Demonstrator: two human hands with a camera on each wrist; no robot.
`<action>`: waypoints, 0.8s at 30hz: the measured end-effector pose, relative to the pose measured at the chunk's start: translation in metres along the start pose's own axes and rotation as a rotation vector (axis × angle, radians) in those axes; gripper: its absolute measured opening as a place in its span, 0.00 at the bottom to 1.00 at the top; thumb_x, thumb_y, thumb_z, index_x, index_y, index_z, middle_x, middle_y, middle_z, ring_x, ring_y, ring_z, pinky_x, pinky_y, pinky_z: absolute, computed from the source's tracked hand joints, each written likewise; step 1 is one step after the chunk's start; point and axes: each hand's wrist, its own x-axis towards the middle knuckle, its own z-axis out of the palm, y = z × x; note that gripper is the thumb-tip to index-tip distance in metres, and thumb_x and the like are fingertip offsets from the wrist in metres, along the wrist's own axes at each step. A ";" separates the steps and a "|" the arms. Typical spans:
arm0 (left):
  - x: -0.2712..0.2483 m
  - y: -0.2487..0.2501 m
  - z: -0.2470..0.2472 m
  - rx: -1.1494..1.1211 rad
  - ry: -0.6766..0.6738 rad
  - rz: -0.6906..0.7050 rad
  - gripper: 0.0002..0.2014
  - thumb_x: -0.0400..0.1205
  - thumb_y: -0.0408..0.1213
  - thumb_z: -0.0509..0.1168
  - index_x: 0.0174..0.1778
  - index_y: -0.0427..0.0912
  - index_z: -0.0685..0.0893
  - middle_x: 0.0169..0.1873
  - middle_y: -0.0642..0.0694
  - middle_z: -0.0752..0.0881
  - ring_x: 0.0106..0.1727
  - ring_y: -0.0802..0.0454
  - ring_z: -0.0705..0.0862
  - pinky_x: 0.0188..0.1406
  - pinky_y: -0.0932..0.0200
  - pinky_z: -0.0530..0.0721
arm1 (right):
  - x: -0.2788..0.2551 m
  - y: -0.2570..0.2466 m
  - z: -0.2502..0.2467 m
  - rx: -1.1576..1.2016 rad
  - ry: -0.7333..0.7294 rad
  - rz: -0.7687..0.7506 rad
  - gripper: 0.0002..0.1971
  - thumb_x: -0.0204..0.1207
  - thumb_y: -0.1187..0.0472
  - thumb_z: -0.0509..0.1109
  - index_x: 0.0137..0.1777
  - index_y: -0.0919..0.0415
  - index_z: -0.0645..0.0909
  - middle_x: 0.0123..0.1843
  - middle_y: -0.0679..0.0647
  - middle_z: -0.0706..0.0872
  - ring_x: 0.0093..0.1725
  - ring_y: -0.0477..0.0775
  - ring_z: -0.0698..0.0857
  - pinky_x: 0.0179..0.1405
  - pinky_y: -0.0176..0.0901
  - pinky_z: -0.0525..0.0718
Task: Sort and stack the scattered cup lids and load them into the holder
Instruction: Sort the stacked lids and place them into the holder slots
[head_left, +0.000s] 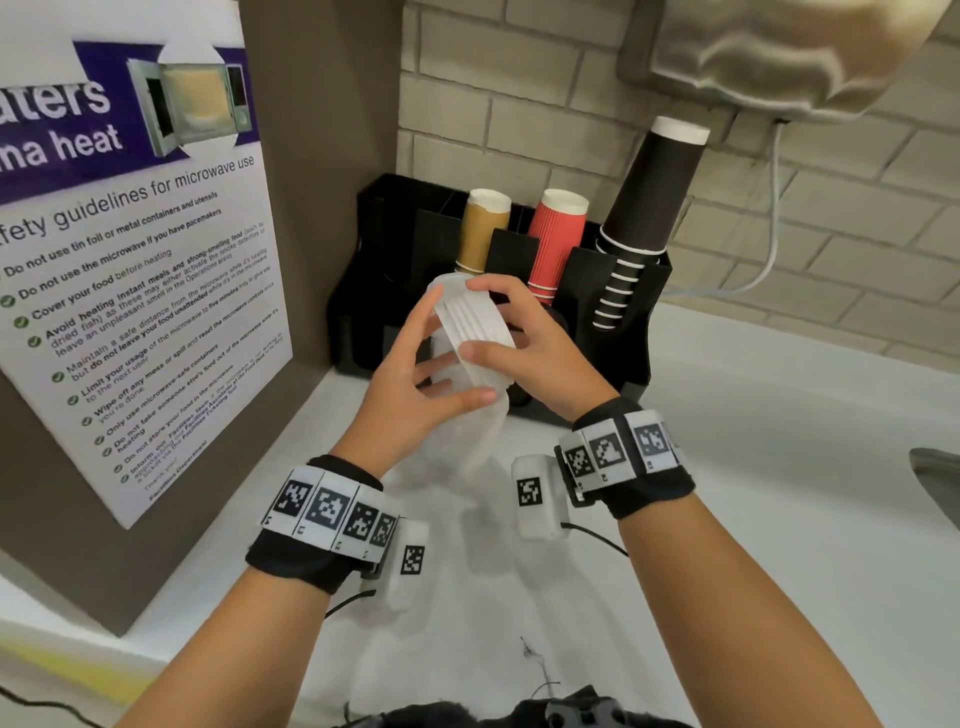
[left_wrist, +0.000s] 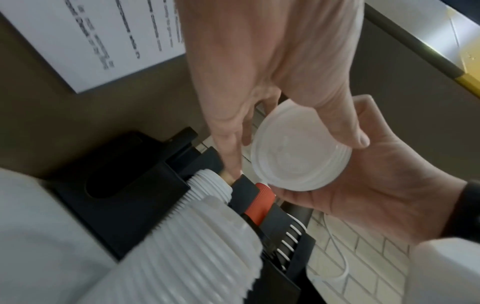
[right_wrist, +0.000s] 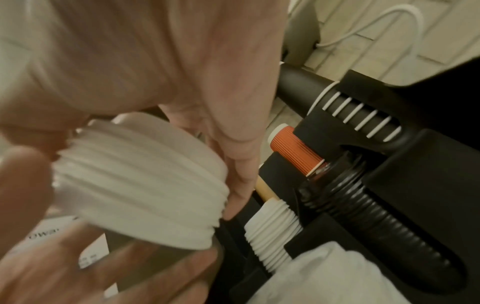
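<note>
I hold a short stack of white cup lids (head_left: 483, 332) in both hands, just in front of the black holder (head_left: 395, 218). My left hand (head_left: 457, 348) cups the stack from the left, thumb on its rim (left_wrist: 359, 137). My right hand (head_left: 470, 319) grips the stack from the right, thumb and fingers curled over the ribbed edges (right_wrist: 137, 181). Seen from the left wrist, the stack's flat face (left_wrist: 298, 154) shows. A long row of white lids (left_wrist: 194, 246) lies in a front slot of the holder, partly in a plastic sleeve (right_wrist: 324, 273). Black lids (right_wrist: 376, 216) fill the neighbouring slot.
Upright in the holder are stacks of tan cups (head_left: 480, 234), red cups (head_left: 556, 244) and black cups (head_left: 644, 208). A panel with a microwave poster (head_left: 130, 260) closes the left side. The white counter (head_left: 753, 467) runs right to a sink edge (head_left: 935, 478). A white cable (head_left: 774, 208) hangs on the brick wall.
</note>
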 end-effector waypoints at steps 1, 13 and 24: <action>0.000 0.001 0.001 -0.014 0.010 0.005 0.53 0.62 0.47 0.81 0.81 0.68 0.60 0.77 0.54 0.70 0.71 0.52 0.79 0.62 0.55 0.85 | -0.002 -0.002 0.000 0.045 -0.015 0.002 0.27 0.73 0.56 0.76 0.71 0.44 0.71 0.65 0.55 0.80 0.63 0.55 0.82 0.61 0.53 0.85; -0.002 0.003 -0.001 0.046 -0.092 0.008 0.51 0.62 0.46 0.81 0.81 0.65 0.63 0.76 0.54 0.71 0.68 0.53 0.81 0.59 0.55 0.87 | -0.016 0.002 -0.024 0.240 -0.170 0.122 0.31 0.71 0.58 0.74 0.74 0.46 0.72 0.68 0.55 0.80 0.64 0.55 0.84 0.54 0.52 0.88; -0.004 0.002 0.002 0.049 -0.078 -0.006 0.53 0.61 0.49 0.80 0.80 0.69 0.59 0.79 0.53 0.67 0.70 0.52 0.78 0.53 0.67 0.85 | -0.022 0.004 -0.019 0.174 -0.118 0.086 0.33 0.67 0.59 0.80 0.71 0.42 0.74 0.66 0.52 0.81 0.64 0.52 0.84 0.55 0.58 0.88</action>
